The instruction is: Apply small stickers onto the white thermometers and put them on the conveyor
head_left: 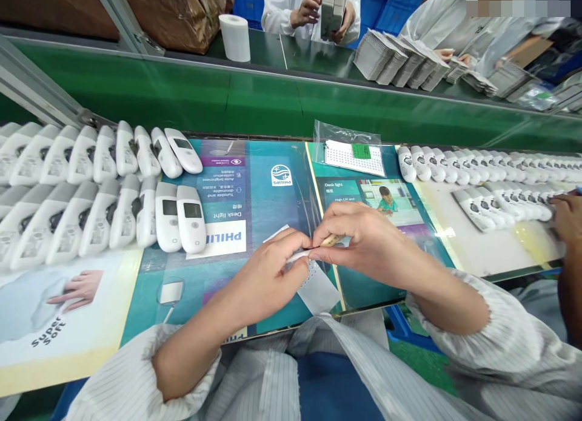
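Observation:
My left hand [279, 272] is closed in a pinch on a small white piece [297, 255], mostly hidden by the fingers. My right hand [359, 242] meets it at the fingertips, closed round a slim tan tool [331, 240] whose kind I cannot make out. Under both hands lies a pale sheet with rows of small dots [318, 287], partly covered. To the left stand two rows of white handheld devices [191, 219]; the nearest ones show a dark screen and a round button.
Past my hands lies a clear bag with a dotted sheet [352, 157]. More white devices [454, 166] line the right side, near another person's hand [568, 218]. Behind a green ledge [273, 96] are a white roll [235, 37], stacked grey cartons [400, 60] and people in white coats.

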`<state>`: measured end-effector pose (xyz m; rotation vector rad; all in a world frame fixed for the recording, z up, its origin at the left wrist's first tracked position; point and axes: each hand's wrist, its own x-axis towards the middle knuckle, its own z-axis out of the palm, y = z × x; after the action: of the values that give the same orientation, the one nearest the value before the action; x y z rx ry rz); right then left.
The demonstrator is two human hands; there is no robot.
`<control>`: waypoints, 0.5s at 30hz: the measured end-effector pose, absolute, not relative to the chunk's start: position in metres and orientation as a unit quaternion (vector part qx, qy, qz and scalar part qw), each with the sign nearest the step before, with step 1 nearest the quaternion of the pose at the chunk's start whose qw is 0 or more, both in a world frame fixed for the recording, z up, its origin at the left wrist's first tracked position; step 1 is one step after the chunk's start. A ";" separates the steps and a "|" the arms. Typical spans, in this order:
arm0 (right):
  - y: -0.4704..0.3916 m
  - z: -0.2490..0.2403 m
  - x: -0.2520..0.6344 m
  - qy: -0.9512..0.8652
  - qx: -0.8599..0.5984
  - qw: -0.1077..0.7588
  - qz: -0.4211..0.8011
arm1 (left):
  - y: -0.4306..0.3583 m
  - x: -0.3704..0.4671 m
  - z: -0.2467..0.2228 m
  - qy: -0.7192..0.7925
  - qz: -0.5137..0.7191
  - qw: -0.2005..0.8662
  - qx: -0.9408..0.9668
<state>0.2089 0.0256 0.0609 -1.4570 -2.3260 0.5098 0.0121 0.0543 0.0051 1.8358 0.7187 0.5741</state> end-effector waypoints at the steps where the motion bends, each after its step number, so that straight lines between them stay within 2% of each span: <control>1: 0.025 0.063 0.211 -0.819 -0.517 0.179 0.171 | 0.055 0.012 0.005 0.302 0.243 0.530 0.754; 7: 0.017 0.071 0.230 -0.757 -0.574 0.276 0.144 | 0.058 0.010 0.008 0.327 0.258 0.637 0.648; 12: 0.013 0.049 0.223 -0.710 -0.584 0.322 0.227 | 0.061 0.010 0.010 0.323 0.278 0.671 0.607; 15: 0.008 0.039 0.211 -0.676 -0.561 0.390 0.276 | 0.057 0.004 0.005 0.315 0.271 0.670 0.616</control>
<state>0.2109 0.0079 0.0386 -1.4259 -1.7184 0.7022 0.0043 0.0565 0.0051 1.3874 0.7097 0.6100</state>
